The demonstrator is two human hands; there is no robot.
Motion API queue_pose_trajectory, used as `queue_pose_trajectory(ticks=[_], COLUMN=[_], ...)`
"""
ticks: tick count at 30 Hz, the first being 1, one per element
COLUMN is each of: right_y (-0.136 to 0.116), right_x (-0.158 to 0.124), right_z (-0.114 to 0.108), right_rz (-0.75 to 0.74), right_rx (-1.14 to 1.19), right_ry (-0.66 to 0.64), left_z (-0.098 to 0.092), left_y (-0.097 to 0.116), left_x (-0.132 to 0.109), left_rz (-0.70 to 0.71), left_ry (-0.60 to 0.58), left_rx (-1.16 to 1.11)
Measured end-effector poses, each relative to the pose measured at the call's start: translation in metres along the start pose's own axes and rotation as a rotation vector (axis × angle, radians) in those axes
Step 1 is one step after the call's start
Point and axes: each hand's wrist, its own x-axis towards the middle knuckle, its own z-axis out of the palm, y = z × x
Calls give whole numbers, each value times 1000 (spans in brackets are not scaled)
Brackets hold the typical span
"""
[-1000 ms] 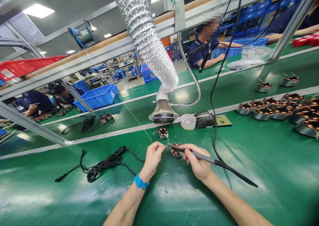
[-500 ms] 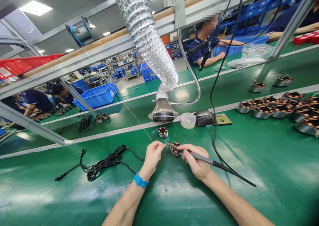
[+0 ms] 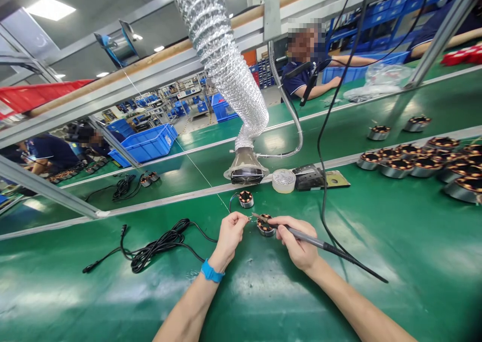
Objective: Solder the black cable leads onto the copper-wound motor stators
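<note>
My left hand [image 3: 230, 234], with a blue band at the wrist, pinches a thin solder wire [image 3: 222, 201] that runs down from a spool [image 3: 119, 48] at the upper left. Small wire ends show at its fingertips, too fine to tell apart. In my right hand [image 3: 299, 241] is a soldering iron [image 3: 305, 237], its tip just above those wire ends. Under the iron lies a stator with copper windings [image 3: 265, 226]. A second stator [image 3: 246, 199] sits behind it. The coiled black cable [image 3: 161, 246] lies left of my hands and passes beneath my left wrist.
A silver extraction duct [image 3: 246, 166] hangs over the work spot. Behind the hands are a round clear tub [image 3: 283, 181] and a dark perforated holder [image 3: 309, 178]. Several stators [image 3: 399, 166] crowd the right. A co-worker [image 3: 307, 76] sits across the line.
The soldering iron's tip has lifted slightly off the wire ends at my left fingertips. Two stators on the far strip have shifted left. The co-worker's head has moved left.
</note>
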Motion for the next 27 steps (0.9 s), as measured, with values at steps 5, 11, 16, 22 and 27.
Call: queue_pose_trajectory(ticks=[5, 11, 16, 22, 27], right_y=[1, 3, 5, 4, 12], right_x=[-1, -3, -4, 1, 6], right_z=[0, 2, 4, 11, 21], right_rz=[9, 1, -6, -46, -132], right_rx=[7, -8, -39, -102, -188], right_ry=[-1, -9, -32, -69, -127], left_z=[-2, -2, -2, -2, 0], left_y=[-2, -3, -3, -3, -2], left_x=[2, 2, 2, 2, 1], left_rz=[8, 10, 3, -1, 27], left_ry=[-1, -9, -2, 7, 14], left_rx=[0, -16, -9, 1, 41])
